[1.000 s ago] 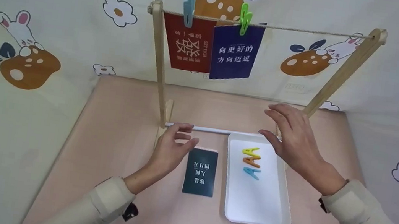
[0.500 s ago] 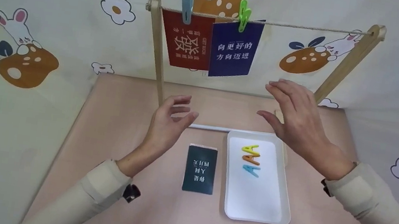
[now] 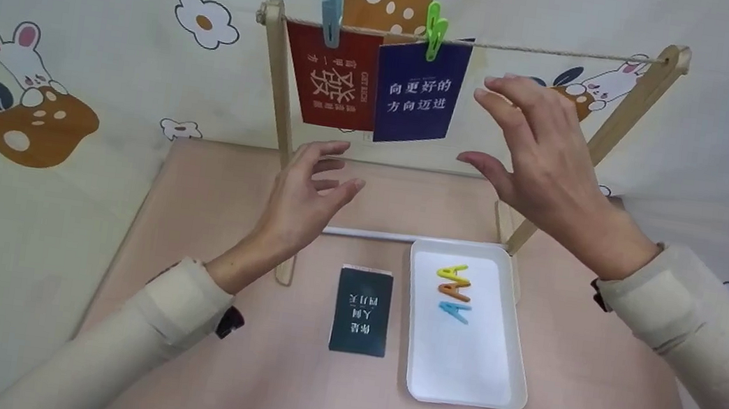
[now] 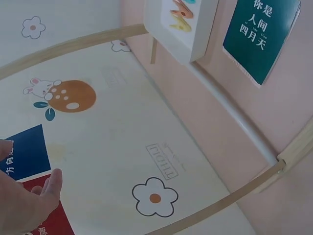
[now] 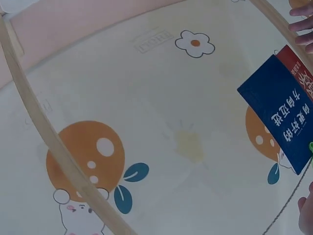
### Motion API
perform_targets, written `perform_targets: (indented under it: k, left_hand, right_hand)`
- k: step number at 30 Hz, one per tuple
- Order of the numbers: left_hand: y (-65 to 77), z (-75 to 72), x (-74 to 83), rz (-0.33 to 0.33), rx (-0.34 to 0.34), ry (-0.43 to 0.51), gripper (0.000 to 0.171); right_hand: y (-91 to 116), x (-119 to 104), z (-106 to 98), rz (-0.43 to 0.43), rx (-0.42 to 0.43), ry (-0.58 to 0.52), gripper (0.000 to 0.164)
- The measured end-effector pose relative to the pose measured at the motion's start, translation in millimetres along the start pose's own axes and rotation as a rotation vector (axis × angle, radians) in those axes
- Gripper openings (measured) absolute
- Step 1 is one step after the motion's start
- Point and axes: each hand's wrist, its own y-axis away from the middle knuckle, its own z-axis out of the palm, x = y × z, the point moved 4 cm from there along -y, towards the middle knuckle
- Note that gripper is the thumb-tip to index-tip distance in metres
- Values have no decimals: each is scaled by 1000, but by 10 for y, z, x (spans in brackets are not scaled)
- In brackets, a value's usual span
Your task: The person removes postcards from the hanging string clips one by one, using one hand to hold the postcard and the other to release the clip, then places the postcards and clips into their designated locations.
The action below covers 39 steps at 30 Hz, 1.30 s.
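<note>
My left hand (image 3: 309,194), fingers loosely bent and holding nothing, is in the air near the frame's left post. Higher up, my right hand (image 3: 547,151) hovers right of the blue card, its thumb apart from its fingers. A red card (image 3: 334,88) hangs from the rope under a light blue clothespin (image 3: 331,11). Beside it hangs the blue card (image 3: 418,92), slightly tilted, under a green clothespin (image 3: 435,31). Neither hand visibly touches the cards. In the left wrist view, the blue card (image 4: 27,154) is partly hidden by the left hand (image 4: 29,200).
The rope (image 3: 533,50) spans a wooden frame (image 3: 629,116). A dark green card (image 3: 361,313) lies on the pink tabletop (image 3: 209,367). Right of it, a white tray (image 3: 465,373) holds yellow (image 3: 453,272), orange (image 3: 455,289) and blue (image 3: 455,311) clothespins.
Both hands have risen from above the tabletop toward the hanging cards, the right one further. The cards, tray and clothespins stay where they were; the head view has shifted slightly.
</note>
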Motion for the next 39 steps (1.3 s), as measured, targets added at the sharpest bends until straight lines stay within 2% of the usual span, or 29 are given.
perform_targets:
  k: [4, 10, 17, 25, 31, 34, 39]
  left_hand:
    - [-97, -27, 77, 1, 15, -4, 52]
    - [-246, -76, 216, -47, -8, 22, 56]
    - [-354, -107, 333, -31, -8, 74, 56]
    - [-466, -35, 291, -42, 21, 82, 54]
    - [-502, 3, 316, -34, 78, 66, 48]
    - [-518, 24, 318, -40, 83, 64, 47]
    - [-547, 55, 266, -49, 86, 88, 40]
  right_hand:
    - [-157, 32, -4, -19, -17, 31, 59]
    - [-363, 113, -20, -8, -57, 69, 61]
    - [-572, 177, -23, 13, -148, 75, 63]
    - [-776, 230, 60, 63, -250, 77, 64]
    - [-954, 216, 77, 62, -252, 67, 58]
    - [-1015, 227, 87, 74, -267, 81, 57]
    - [-1057, 241, 131, 148, -324, 36, 51]
